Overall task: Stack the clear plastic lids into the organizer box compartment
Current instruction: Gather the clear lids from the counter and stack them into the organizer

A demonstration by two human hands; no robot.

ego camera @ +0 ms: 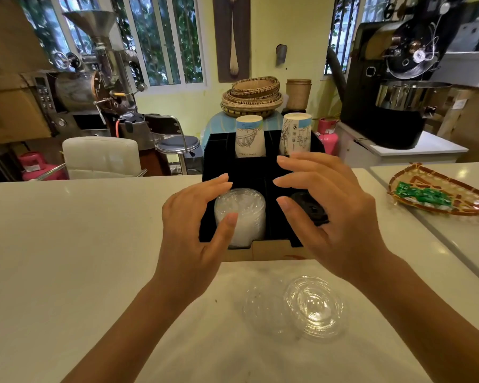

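Note:
A black organizer box stands on the white counter in front of me. Its front left compartment holds a stack of clear plastic lids. The front right compartment holds black lids, partly hidden by my right hand. My left hand hovers at the stack's left side, fingers apart, thumb in front of the stack. My right hand hovers over the right compartment, fingers spread, holding nothing. More clear lids lie loose on the counter near me, below my hands.
Two stacks of upturned paper cups stand in the box's rear compartments. A woven tray with green packets lies on the counter at right. Coffee roasting machines, chairs and baskets stand beyond the counter.

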